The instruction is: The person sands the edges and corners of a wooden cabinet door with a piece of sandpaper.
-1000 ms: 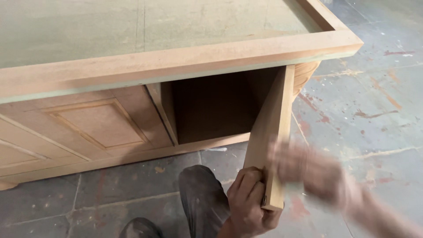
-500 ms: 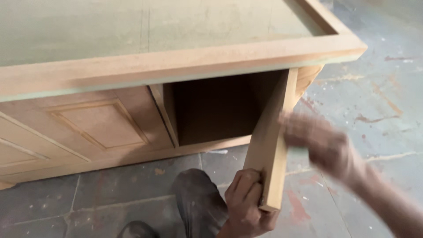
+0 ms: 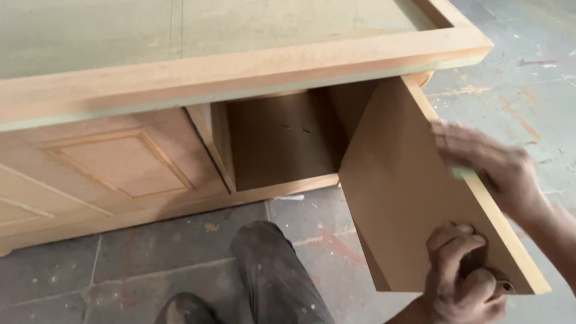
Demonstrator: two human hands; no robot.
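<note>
An unfinished fibreboard cabinet point(image 3: 240, 66) fills the upper and left parts of the frame, standing on a grey tiled floor point(image 3: 528, 78). Its flat top runs across the upper edge. A raised-panel door front point(image 3: 120, 162) sits closed at the middle left. To its right, at centre frame, one compartment point(image 3: 282, 141) is open and dark inside, with two small marks on its back wall.

The cabinet door point(image 3: 402, 192) belonging to that opening is swung outward and occupies the right centre of the frame, its plain inner face toward the camera and its free edge running down to the lower right.

The left hand point(image 3: 465, 279), lower right, is closed on the door near its bottom corner, fingers curled over the inner face and thumb behind the edge. The right hand point(image 3: 489, 165), at the right, is blurred and lies against the door's outer edge, pressed over a small green object point(image 3: 462, 173); whether it grips that object or merely presses it cannot be told.

A knee in dusty dark trousers point(image 3: 270, 270) shows at bottom centre.
</note>
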